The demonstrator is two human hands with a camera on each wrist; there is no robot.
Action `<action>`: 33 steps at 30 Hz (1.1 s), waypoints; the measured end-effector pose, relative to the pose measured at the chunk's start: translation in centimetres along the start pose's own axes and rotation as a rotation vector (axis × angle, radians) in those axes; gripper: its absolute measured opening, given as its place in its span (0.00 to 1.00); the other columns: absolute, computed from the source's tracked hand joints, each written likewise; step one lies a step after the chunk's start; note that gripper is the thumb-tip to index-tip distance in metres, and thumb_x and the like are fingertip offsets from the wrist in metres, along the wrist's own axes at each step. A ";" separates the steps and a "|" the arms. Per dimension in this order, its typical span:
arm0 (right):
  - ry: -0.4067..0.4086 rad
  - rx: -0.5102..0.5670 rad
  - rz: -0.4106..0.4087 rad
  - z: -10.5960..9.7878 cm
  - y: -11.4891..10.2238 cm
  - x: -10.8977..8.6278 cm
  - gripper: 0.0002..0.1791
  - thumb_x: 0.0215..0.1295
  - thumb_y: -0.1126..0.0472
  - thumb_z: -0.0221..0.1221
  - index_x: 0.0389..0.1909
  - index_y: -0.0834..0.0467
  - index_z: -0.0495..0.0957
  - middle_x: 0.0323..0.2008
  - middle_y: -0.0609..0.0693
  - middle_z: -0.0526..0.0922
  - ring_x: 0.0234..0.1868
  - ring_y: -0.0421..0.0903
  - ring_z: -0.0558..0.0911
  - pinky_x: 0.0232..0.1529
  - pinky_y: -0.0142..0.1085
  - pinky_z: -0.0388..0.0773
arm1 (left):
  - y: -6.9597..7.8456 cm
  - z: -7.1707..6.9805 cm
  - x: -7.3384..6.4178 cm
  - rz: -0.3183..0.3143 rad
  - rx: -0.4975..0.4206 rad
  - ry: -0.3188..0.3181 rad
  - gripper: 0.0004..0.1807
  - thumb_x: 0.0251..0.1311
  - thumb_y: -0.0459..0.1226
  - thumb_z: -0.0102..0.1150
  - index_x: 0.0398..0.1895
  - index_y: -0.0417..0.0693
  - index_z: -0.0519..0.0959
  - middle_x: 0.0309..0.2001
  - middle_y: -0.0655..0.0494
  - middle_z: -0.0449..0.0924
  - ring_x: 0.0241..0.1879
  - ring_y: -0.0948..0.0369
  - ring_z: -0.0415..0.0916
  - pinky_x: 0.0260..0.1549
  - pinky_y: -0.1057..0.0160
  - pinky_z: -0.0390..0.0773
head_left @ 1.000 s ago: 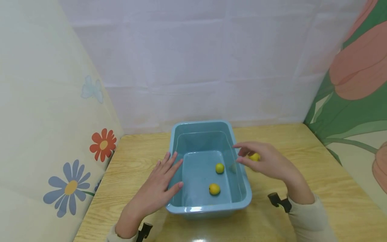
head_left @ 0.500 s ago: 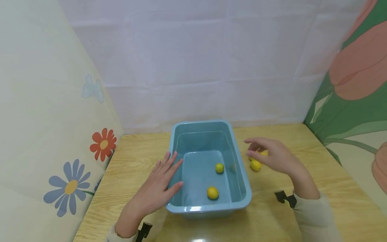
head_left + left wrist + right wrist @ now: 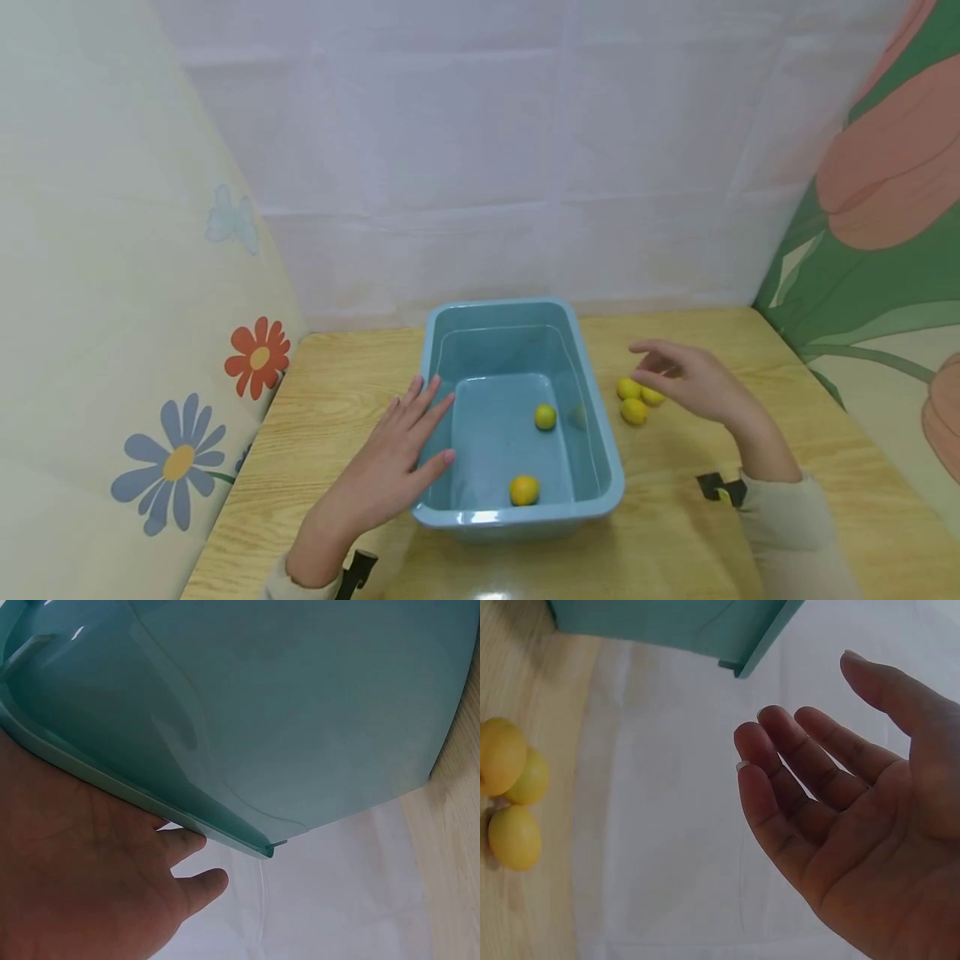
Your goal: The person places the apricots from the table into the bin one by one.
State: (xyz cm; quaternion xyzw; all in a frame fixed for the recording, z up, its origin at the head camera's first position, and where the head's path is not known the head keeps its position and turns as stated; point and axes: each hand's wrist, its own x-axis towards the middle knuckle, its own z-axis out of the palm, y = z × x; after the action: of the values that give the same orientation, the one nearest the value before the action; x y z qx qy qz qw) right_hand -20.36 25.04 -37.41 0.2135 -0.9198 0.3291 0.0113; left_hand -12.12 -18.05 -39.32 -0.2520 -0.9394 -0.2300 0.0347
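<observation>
A blue plastic basin (image 3: pixel 525 305) stands on the table, with two yellow lemons inside: one greenish lemon (image 3: pixel 545 417) near the middle and another lemon (image 3: pixel 524 491) by the near wall. My left hand (image 3: pixel 390 458) rests on the basin's left rim, fingers spread and straight; the left wrist view shows its palm against the rim (image 3: pixel 135 791). Right of the basin, my right hand (image 3: pixel 690 379) hovers with loosely bent fingers and nothing in them. Just left of and below it lie three lemons in a cluster, the nearest lemon (image 3: pixel 633 411) in front; the right wrist view shows them beside the bare palm (image 3: pixel 877 847).
The wooden table (image 3: pixel 345 375) ends at a white cloth backdrop (image 3: pixel 450 167). A flower-printed panel (image 3: pixel 180 333) rises on the left and a tulip-printed panel (image 3: pixel 885 208) on the right.
My right hand has moved right from the basin's right rim, uncovering the three lemons on the table. The lemon inside the basin has rolled toward the near wall. The left hand stays put.
</observation>
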 end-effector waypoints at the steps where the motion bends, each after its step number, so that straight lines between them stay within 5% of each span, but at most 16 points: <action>1: -0.002 0.006 0.008 0.0 0.2 0.0 0.24 0.74 0.53 0.60 0.66 0.59 0.74 0.44 0.51 0.86 0.46 0.49 0.84 0.52 0.52 0.82 | 0.0 0.0 0.0 0.000 -0.001 0.000 0.38 0.74 0.58 0.47 0.81 0.54 0.56 0.82 0.58 0.39 0.81 0.52 0.33 0.76 0.38 0.43; 17: 0.019 0.015 0.150 0.7 5.3 -0.3 0.30 0.74 0.47 0.59 0.68 0.61 0.71 0.47 0.59 0.85 0.50 0.59 0.83 0.51 0.57 0.81 | 0.0 0.0 0.1 0.007 -0.002 0.010 0.38 0.74 0.58 0.48 0.81 0.53 0.56 0.82 0.55 0.42 0.81 0.51 0.34 0.76 0.38 0.44; 33: -0.009 -0.001 0.203 1.5 8.6 -0.6 0.31 0.73 0.48 0.59 0.68 0.65 0.71 0.48 0.63 0.84 0.50 0.61 0.82 0.49 0.57 0.80 | 0.0 0.0 0.1 0.008 -0.003 0.010 0.39 0.74 0.58 0.48 0.81 0.52 0.57 0.82 0.57 0.40 0.81 0.51 0.34 0.76 0.38 0.44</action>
State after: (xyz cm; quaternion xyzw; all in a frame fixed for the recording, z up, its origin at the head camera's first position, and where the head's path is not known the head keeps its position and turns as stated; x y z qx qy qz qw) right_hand -23.08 30.36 -43.83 0.1209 -0.9368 0.3272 -0.0262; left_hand -12.21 -17.98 -39.34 -0.2546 -0.9378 -0.2328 0.0401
